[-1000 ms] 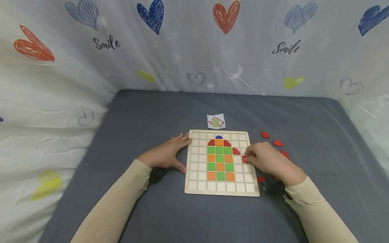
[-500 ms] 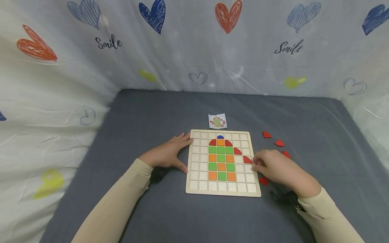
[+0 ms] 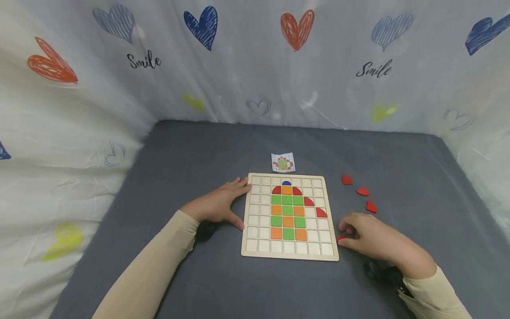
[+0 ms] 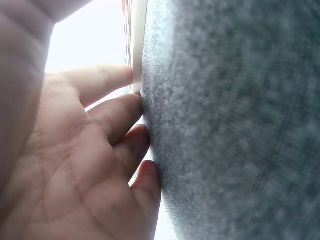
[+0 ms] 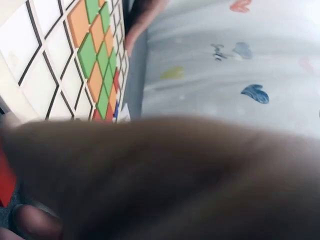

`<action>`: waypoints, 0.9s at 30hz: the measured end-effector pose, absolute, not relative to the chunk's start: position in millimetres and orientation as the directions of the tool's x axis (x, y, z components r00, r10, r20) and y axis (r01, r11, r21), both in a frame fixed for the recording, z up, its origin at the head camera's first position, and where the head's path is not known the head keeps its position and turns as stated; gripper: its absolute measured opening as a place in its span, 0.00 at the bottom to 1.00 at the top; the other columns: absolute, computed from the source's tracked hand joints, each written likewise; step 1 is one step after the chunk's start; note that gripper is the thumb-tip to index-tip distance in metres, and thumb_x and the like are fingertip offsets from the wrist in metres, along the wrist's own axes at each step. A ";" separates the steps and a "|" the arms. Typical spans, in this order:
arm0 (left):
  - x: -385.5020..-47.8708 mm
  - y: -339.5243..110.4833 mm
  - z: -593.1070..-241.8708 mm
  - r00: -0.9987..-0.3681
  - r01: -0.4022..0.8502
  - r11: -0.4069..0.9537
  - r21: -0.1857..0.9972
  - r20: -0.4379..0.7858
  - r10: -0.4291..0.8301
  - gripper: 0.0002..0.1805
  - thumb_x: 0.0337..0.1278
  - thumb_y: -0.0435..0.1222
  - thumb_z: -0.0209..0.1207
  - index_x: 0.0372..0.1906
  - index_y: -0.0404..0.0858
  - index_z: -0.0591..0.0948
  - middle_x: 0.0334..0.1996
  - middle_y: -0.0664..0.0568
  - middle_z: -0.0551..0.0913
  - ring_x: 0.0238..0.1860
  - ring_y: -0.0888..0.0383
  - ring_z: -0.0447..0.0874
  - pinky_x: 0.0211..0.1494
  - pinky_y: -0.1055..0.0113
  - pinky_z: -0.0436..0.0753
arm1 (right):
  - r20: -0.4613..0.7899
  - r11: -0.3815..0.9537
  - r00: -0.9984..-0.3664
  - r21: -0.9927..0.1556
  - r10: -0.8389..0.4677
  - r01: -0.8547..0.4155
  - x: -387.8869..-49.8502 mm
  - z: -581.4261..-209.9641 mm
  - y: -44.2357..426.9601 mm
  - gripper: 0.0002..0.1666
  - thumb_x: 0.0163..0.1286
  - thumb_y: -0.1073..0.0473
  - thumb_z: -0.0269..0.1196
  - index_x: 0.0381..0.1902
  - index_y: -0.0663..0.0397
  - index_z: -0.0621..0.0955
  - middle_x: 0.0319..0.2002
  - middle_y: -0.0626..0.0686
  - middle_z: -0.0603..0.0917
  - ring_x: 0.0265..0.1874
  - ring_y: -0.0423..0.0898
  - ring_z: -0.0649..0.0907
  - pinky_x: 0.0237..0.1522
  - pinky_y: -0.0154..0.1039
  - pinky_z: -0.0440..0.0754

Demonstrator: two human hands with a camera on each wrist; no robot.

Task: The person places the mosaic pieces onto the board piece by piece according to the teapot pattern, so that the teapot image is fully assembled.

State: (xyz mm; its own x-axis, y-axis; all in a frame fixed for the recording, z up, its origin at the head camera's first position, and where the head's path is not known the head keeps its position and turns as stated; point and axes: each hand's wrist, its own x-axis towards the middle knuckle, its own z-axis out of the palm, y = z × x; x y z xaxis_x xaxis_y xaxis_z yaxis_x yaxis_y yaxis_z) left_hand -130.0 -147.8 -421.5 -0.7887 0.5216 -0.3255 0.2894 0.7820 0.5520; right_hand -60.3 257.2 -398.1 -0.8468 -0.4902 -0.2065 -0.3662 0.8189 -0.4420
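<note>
A square wooden grid board [image 3: 290, 257] lies on the grey cloth. Green and orange square tiles fill its middle columns, with a blue half-round tile [image 3: 286, 183] at the top and red quarter-round tiles [image 3: 321, 212] near the top and right. My left hand [image 3: 217, 204] rests at the board's left edge, thumb and fingers spread; in the left wrist view its fingertips [image 4: 127, 75] touch that edge. To the right of the board, my right hand [image 3: 374, 237] is over a loose red tile [image 3: 341, 238], which shows between thumb and forefinger with a gap above it.
A small picture card [image 3: 283, 163] with a coloured grid pattern lies behind the board. Several loose red tiles [image 3: 362, 191] are scattered to the right. A white curtain [image 3: 239, 66] printed with hearts hangs behind the cloth-covered table [image 3: 207, 146].
My right hand has let go of a red quarter-round tile in a right-side cell and moved right and nearer, to a loose red tile beside the board. My left hand has stayed put.
</note>
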 end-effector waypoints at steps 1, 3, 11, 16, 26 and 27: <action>-129.3 -148.5 -422.6 -0.789 0.288 0.780 0.555 -0.324 0.522 0.67 0.39 0.52 0.84 0.85 0.46 0.57 0.86 0.53 0.45 0.86 0.49 0.36 0.85 0.44 0.49 | -0.215 0.818 -0.845 -0.450 -0.489 -0.359 -58.9 -399.4 257.4 0.12 0.59 0.59 0.79 0.37 0.49 0.85 0.30 0.42 0.77 0.31 0.37 0.74 0.33 0.36 0.77; -127.2 -150.5 -426.0 -0.787 0.292 0.777 0.558 -0.321 0.527 0.67 0.39 0.52 0.84 0.85 0.45 0.58 0.86 0.53 0.46 0.86 0.48 0.37 0.85 0.43 0.49 | -0.237 0.816 -0.843 -0.471 -0.483 -0.335 -56.0 -403.0 257.4 0.13 0.58 0.62 0.79 0.35 0.48 0.84 0.30 0.42 0.76 0.30 0.36 0.73 0.32 0.35 0.76; -126.6 -154.8 -431.8 -0.799 0.306 0.769 0.561 -0.287 0.528 0.67 0.36 0.52 0.84 0.84 0.43 0.61 0.86 0.51 0.50 0.86 0.47 0.40 0.85 0.43 0.50 | -0.211 0.787 -0.849 -0.530 -0.484 -0.317 -55.1 -410.7 256.0 0.15 0.58 0.65 0.78 0.29 0.44 0.81 0.25 0.39 0.74 0.25 0.32 0.71 0.27 0.32 0.73; -129.8 -152.3 -428.6 -0.808 0.311 0.767 0.561 -0.270 0.524 0.66 0.36 0.52 0.85 0.84 0.44 0.62 0.86 0.52 0.51 0.86 0.46 0.42 0.85 0.42 0.51 | -0.216 0.793 -0.860 -0.535 -0.462 -0.292 -60.1 -405.7 258.2 0.16 0.61 0.63 0.77 0.29 0.42 0.80 0.22 0.39 0.74 0.23 0.33 0.72 0.25 0.32 0.72; -130.4 -149.1 -423.9 -0.810 0.305 0.750 0.586 -0.255 0.529 0.67 0.34 0.52 0.85 0.83 0.43 0.63 0.86 0.52 0.51 0.86 0.45 0.42 0.84 0.40 0.52 | -0.038 0.763 -0.875 -0.510 -0.482 -0.398 -67.4 -394.4 253.6 0.12 0.64 0.64 0.75 0.32 0.40 0.84 0.27 0.36 0.76 0.25 0.30 0.73 0.27 0.31 0.77; -130.2 -148.9 -423.9 -0.810 0.307 0.751 0.585 -0.253 0.529 0.67 0.34 0.52 0.85 0.83 0.43 0.63 0.86 0.51 0.51 0.86 0.45 0.42 0.84 0.40 0.52 | -0.015 0.753 -0.872 -0.511 -0.489 -0.414 -68.2 -394.3 252.1 0.12 0.63 0.64 0.76 0.32 0.41 0.84 0.28 0.35 0.76 0.26 0.30 0.73 0.28 0.31 0.77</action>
